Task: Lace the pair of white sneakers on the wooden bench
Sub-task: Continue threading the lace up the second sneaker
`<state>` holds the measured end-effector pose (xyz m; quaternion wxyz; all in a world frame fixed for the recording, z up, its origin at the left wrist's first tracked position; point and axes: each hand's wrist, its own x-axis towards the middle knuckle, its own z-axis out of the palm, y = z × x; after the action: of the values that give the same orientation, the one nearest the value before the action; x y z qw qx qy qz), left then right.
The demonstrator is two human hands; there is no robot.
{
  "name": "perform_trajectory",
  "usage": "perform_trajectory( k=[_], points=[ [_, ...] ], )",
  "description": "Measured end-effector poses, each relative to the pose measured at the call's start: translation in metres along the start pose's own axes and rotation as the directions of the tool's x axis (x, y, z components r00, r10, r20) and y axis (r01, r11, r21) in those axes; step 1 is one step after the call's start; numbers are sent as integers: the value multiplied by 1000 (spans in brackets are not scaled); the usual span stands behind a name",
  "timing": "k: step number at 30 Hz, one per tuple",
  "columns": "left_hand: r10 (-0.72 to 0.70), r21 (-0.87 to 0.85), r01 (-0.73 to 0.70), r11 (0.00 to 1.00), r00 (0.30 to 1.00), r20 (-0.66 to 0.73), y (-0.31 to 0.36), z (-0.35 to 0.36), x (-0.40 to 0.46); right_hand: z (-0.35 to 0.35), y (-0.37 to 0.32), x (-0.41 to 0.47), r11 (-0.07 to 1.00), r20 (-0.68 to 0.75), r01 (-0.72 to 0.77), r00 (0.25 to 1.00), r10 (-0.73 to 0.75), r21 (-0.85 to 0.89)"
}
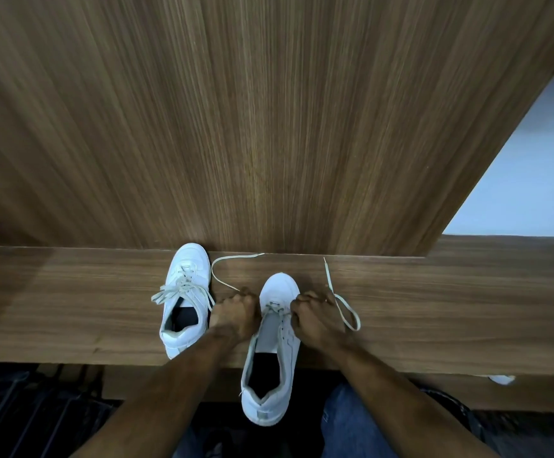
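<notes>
I can read no text, label, brand mark or number anywhere in my view. The two white sneakers carry no logo or lettering that I can make out, and the small grey patch on the heel of the nearer sneaker [270, 350], at about 6 o'clock, shows nothing I can read. The wooden bench [434, 309] and the wood panel [236, 127] behind it, toward 12 o'clock, show only grain.
</notes>
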<state>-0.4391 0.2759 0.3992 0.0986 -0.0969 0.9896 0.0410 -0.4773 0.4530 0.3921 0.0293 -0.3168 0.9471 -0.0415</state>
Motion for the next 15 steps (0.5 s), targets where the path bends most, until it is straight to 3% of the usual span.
perform_trajectory(
  k=[3, 7, 9, 11, 12, 14, 15],
  points=[
    [5, 168, 3, 986, 999, -48, -4, 0, 1, 1, 15, 2, 991, -4, 0, 1000, -1, -133],
    [29, 225, -22, 974, 999, -25, -5, -3, 0, 0, 18, 4, 984, 42, -80, 995, 88, -159],
    [20, 198, -16, 980, 1000, -18, -2, -5, -1, -5, 13, 1, 987, 55, -140, 988, 144, -72],
    [-26, 106, 27, 994, 1000, -8, 0, -6, 0, -10, 11, 0, 945, 116, -275, 959, 258, 176],
    [-44, 49, 45, 998, 999, -7, 1, -6, -1, -12, 12, 1, 856, 175, -356, 934, 312, 375],
    [-39, -118, 31, 993, 997, -69, 3, -8, -2, -20, 12, 3, 488, 325, -461, 882, 341, 741],
    [-25, -228, -5, 974, 992, -126, 5, -9, -3, -26, 13, 5, 315, 353, -457, 874, 334, 832]
  ],
)
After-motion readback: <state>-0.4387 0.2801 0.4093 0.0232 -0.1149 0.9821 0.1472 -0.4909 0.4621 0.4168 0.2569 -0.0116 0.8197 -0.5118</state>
